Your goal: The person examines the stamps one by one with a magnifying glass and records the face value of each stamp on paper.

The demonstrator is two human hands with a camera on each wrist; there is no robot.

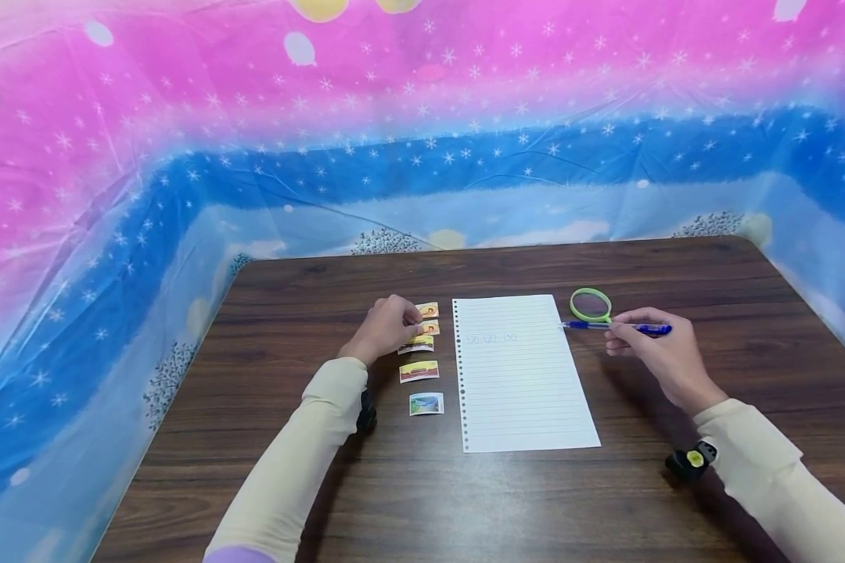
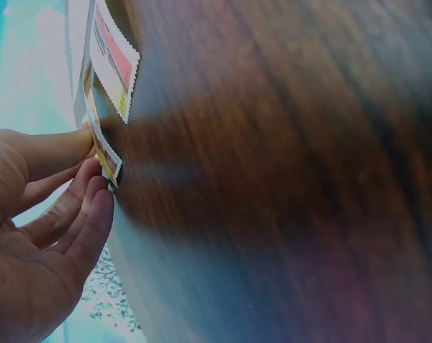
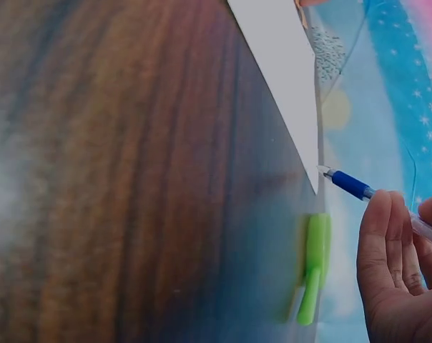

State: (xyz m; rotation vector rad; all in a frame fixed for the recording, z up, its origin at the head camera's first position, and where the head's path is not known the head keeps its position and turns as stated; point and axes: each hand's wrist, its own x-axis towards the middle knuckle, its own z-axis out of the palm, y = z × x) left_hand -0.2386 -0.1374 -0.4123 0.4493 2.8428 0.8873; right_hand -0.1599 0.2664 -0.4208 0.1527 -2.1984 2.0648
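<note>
Several small postage stamps lie in a column left of a lined sheet [image 1: 524,391]. My left hand [image 1: 387,327] is at the far end of the column, its thumb and fingertips pinching an orange-pictured stamp [image 1: 429,328]. Just below is a yellow and brown stamp [image 1: 422,344], partly covered by the fingers; in the left wrist view this stamp [image 2: 106,151] stands close against the fingertips. Nearer me lie a yellow and red stamp [image 1: 418,371] and a blue-green stamp [image 1: 426,403]. My right hand [image 1: 665,352] holds a blue pen [image 1: 584,325], its tip by the sheet's right edge.
A green-rimmed magnifying glass [image 1: 591,305] lies right of the sheet, just beyond the pen. Another orange stamp [image 1: 429,310] is at the column's far end. Faint handwriting marks the sheet's upper part. The dark wooden table [image 1: 535,508] meets a patterned cloth [image 1: 465,164] behind.
</note>
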